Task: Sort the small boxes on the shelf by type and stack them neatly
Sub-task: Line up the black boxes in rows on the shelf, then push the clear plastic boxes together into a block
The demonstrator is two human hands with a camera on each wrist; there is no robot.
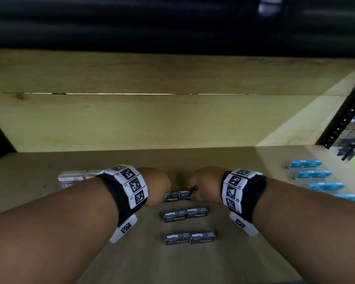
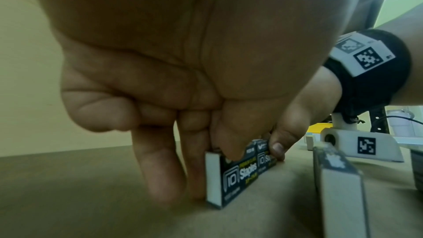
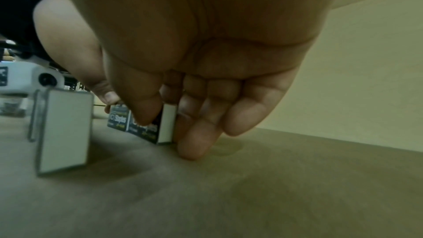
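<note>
Staple boxes [image 1: 179, 195] sat end to end as the far pair of three black rows on the shelf [image 1: 223, 158], apparently being squared into line. Left hand [image 1: 158, 186] pinched the left box, right hand [image 1: 205, 186] the right, fingers [image 3: 194, 144] curled behind, thumbs in front.

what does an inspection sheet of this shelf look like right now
surface: wooden shelf, boxes laid out in rows
job's things: black staple boxes in pairs, far pair held, middle pair and near pair free; blue boxes at right; purple boxes at left
clutter: nothing seen
grips: left hand and right hand pinch the far pair's ends
cables: dark cable beyond the right post
surroundings: wooden back wall, black post
</note>
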